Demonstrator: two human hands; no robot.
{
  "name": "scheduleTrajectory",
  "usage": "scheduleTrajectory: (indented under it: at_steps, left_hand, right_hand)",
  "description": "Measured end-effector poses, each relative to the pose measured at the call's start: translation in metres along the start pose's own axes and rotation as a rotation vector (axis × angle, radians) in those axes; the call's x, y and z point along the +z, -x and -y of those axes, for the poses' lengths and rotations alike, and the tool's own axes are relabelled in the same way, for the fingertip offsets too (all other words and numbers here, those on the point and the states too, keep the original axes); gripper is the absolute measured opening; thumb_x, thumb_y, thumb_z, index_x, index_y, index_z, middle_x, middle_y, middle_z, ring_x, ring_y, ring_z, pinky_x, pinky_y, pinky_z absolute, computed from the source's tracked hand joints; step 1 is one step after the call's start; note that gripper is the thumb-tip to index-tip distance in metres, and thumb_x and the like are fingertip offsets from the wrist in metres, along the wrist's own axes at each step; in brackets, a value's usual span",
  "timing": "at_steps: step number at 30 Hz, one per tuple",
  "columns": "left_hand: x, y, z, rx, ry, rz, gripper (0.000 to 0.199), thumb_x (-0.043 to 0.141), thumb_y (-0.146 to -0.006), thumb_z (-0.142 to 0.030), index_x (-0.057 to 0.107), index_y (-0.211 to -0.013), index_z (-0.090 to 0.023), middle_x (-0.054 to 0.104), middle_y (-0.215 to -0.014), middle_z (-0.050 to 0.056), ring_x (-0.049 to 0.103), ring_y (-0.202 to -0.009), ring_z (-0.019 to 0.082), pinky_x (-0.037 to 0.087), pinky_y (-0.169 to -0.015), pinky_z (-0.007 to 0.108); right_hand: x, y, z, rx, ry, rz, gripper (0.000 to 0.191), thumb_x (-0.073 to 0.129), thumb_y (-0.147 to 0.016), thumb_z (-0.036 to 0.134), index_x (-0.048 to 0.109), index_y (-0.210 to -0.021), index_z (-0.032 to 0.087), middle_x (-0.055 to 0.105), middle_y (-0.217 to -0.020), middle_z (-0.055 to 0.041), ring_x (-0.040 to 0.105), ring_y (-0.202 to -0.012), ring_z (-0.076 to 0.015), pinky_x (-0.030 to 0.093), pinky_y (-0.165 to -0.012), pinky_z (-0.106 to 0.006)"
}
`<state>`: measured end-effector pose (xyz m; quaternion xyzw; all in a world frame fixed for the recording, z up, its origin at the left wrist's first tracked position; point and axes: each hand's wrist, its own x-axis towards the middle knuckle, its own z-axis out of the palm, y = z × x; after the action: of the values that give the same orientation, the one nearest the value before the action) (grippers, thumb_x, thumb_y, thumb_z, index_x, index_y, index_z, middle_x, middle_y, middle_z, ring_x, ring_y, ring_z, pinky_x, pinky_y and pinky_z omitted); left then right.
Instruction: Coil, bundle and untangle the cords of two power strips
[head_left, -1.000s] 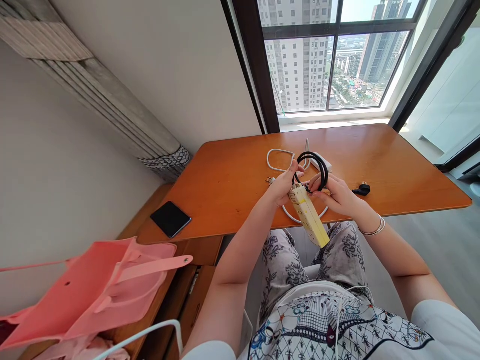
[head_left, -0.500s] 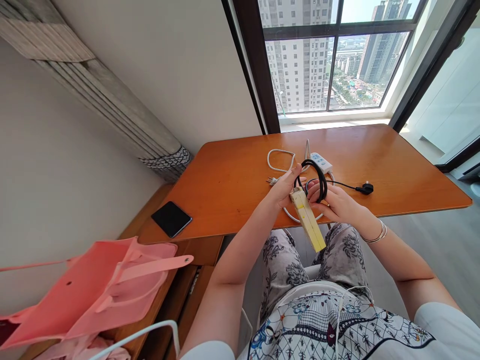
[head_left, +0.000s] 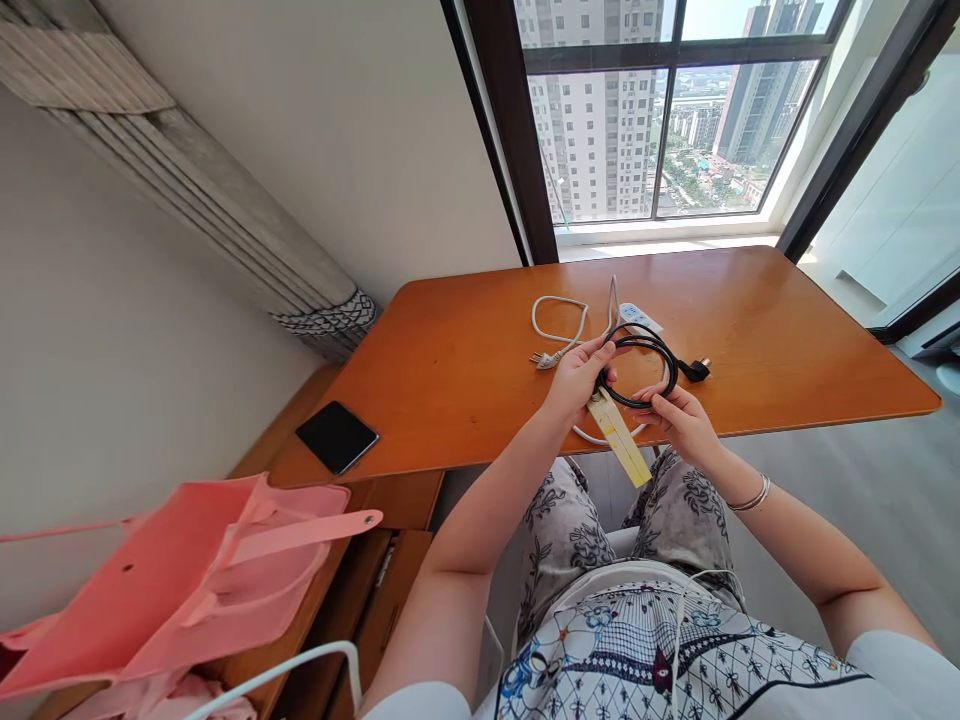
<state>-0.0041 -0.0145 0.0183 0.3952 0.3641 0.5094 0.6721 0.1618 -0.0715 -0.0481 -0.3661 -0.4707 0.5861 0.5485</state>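
My left hand grips one side of a coiled black cable, thumb on top. A long pale yellow block hangs just below that hand, tilted over the table's front edge. The opposite side of the coil is pinched between the fingers of my right hand. Behind the coil, the cable's black plug lies at the right. A white power strip is partly hidden by the loops, and its white cord curls to the left, ending in a plug.
The orange-brown table extends below a window. A black phone lies at its left front corner. Further left is a pink bag on a wooden surface. My legs are under the front edge.
The black coil has opened into a wider, flatter ring. My right hand has moved slightly right and down along it, and the black plug has shifted left, closer to the coil.
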Motion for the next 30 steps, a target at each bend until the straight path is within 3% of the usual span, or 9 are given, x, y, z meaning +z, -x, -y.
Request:
scheduleTrajectory:
  at_steps: [3, 6, 9, 12, 14, 16, 20, 24, 30]
  left_hand:
    - [0.0, 0.002, 0.001, 0.054, -0.067, 0.031, 0.029, 0.083, -0.078, -0.033, 0.07, -0.097, -0.014, 0.074, -0.075, 0.001, 0.052, -0.045, 0.005, 0.039, -0.045, 0.018]
    - [0.001, 0.005, 0.003, 0.111, -0.12, 0.055, 0.031, 0.082, -0.079, -0.035, 0.07, -0.099, -0.014, 0.067, -0.065, -0.002, 0.054, -0.045, 0.006, 0.039, -0.045, 0.019]
    - [0.002, 0.009, 0.003, 0.132, -0.167, 0.12, 0.035, 0.082, -0.077, -0.039, 0.071, -0.1, -0.015, 0.061, -0.059, -0.005, 0.053, -0.043, 0.007, 0.039, -0.044, 0.019]
    - [0.002, 0.015, 0.001, 0.127, -0.203, 0.19, 0.037, 0.082, -0.076, -0.041, 0.072, -0.102, -0.016, 0.058, -0.057, -0.006, 0.053, -0.043, 0.007, 0.039, -0.043, 0.02]
    - [0.003, 0.019, -0.002, 0.124, -0.21, 0.219, 0.037, 0.083, -0.076, -0.039, 0.073, -0.103, -0.015, 0.057, -0.057, -0.006, 0.054, -0.043, 0.008, 0.04, -0.043, 0.02]
    - [0.002, 0.021, -0.006, 0.123, -0.203, 0.216, 0.037, 0.083, -0.076, -0.037, 0.073, -0.104, -0.015, 0.058, -0.057, -0.005, 0.053, -0.043, 0.008, 0.04, -0.043, 0.021]
    - [-0.002, 0.021, -0.012, 0.15, -0.165, 0.129, 0.036, 0.082, -0.078, -0.034, 0.075, -0.108, -0.016, 0.061, -0.059, -0.004, 0.052, -0.042, 0.008, 0.039, -0.043, 0.021]
    - [-0.005, 0.02, -0.013, 0.22, -0.133, 0.056, 0.035, 0.081, -0.079, -0.036, 0.075, -0.109, -0.018, 0.062, -0.063, -0.004, 0.053, -0.043, 0.007, 0.041, -0.045, 0.02]
    - [-0.006, 0.021, -0.013, 0.261, -0.138, 0.015, 0.031, 0.08, -0.08, -0.037, 0.077, -0.105, -0.02, 0.064, -0.066, -0.003, 0.053, -0.043, 0.006, 0.041, -0.045, 0.02]
  right_hand:
    - [-0.009, -0.001, -0.002, 0.103, 0.014, 0.015, 0.048, 0.083, -0.071, 0.063, 0.068, -0.09, 0.021, 0.075, -0.094, -0.0056, 0.074, -0.087, -0.0214, 0.061, -0.078, -0.034]
    - [-0.02, -0.007, -0.002, 0.074, 0.16, 0.023, 0.051, 0.081, -0.074, 0.061, 0.068, -0.102, 0.02, 0.073, -0.1, -0.0075, 0.071, -0.089, -0.0206, 0.059, -0.078, -0.034]
    - [-0.03, -0.018, 0.004, -0.181, 0.413, -0.154, 0.057, 0.079, -0.078, 0.055, 0.062, -0.122, 0.023, 0.068, -0.117, -0.0104, 0.066, -0.095, -0.0199, 0.057, -0.082, -0.036]
    - [-0.039, -0.031, 0.022, -0.524, 0.708, -0.392, 0.056, 0.072, -0.084, 0.053, 0.058, -0.131, 0.025, 0.058, -0.134, -0.014, 0.059, -0.119, -0.027, 0.052, -0.1, -0.046]
    - [-0.042, -0.039, 0.036, -0.625, 0.835, -0.347, 0.055, 0.068, -0.088, 0.053, 0.058, -0.134, 0.024, 0.055, -0.141, -0.0155, 0.05, -0.134, -0.0313, 0.044, -0.11, -0.051]
    - [-0.042, -0.043, 0.047, -0.564, 0.838, -0.131, 0.052, 0.058, -0.094, 0.054, 0.057, -0.136, 0.023, 0.063, -0.133, -0.0145, 0.056, -0.128, -0.0299, 0.046, -0.108, -0.05]
    - [-0.034, -0.043, 0.05, -0.292, 0.666, 0.183, 0.055, 0.043, -0.101, 0.059, 0.057, -0.137, 0.02, 0.072, -0.094, -0.0058, 0.065, -0.075, -0.0182, 0.055, -0.074, -0.035]
    - [-0.019, -0.038, 0.046, -0.15, 0.457, 0.199, 0.059, 0.053, -0.094, 0.068, 0.063, -0.125, 0.019, 0.071, -0.081, -0.0029, 0.058, -0.061, -0.0142, 0.047, -0.055, -0.028]
    - [-0.01, -0.033, 0.054, -0.037, 0.281, 0.201, 0.053, 0.06, -0.089, 0.069, 0.067, -0.11, 0.02, 0.073, -0.083, -0.0051, 0.065, -0.072, -0.0179, 0.052, -0.063, -0.031]
